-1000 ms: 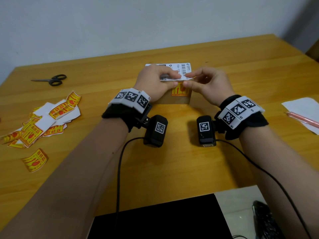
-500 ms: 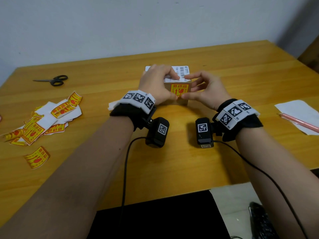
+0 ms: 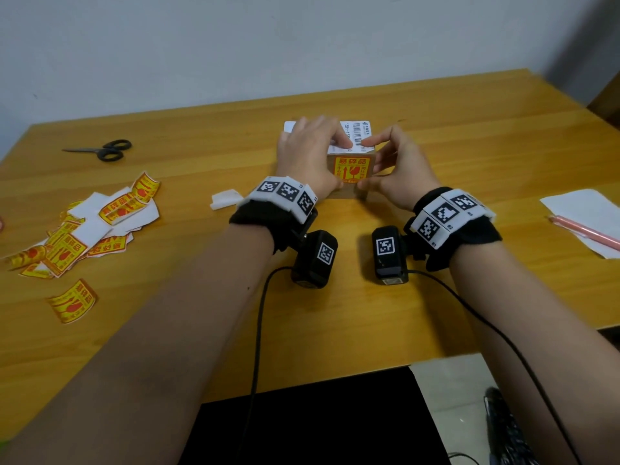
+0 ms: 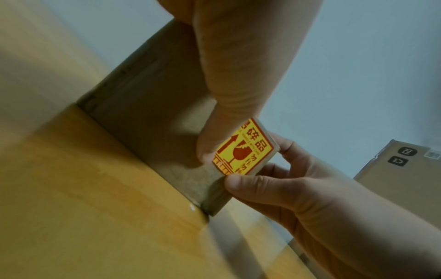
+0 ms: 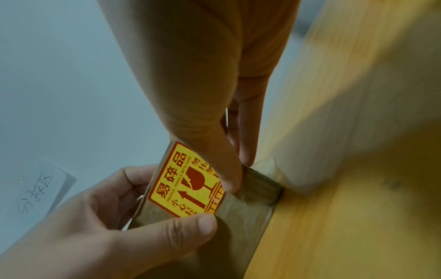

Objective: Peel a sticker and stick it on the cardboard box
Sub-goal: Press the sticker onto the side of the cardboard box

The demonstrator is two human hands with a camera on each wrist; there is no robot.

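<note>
A small cardboard box (image 3: 349, 193) stands at the table's middle, a white shipping label (image 3: 357, 134) on top. A yellow and red fragile sticker (image 3: 352, 169) lies flat on its near face. My left hand (image 3: 308, 159) grips the box from the left, fingers curled over the top, thumb on the sticker's left edge (image 4: 207, 151). My right hand (image 3: 397, 169) grips it from the right, its thumb (image 5: 226, 169) pressing the sticker's (image 5: 188, 185) right edge. The box's far side is hidden.
A heap of loose stickers and white backings (image 3: 100, 226) lies at the left, with one sticker (image 3: 72, 302) nearer me. Scissors (image 3: 100, 151) sit far left. A curled white backing (image 3: 226, 199) lies beside my left wrist. White paper (image 3: 583, 209) with a pink pen (image 3: 587, 231) lies at the right.
A second ago both hands pinched the sticker at the box's top near edge. Now it lies flat on the near face, and both thumbs have slid down beside it.
</note>
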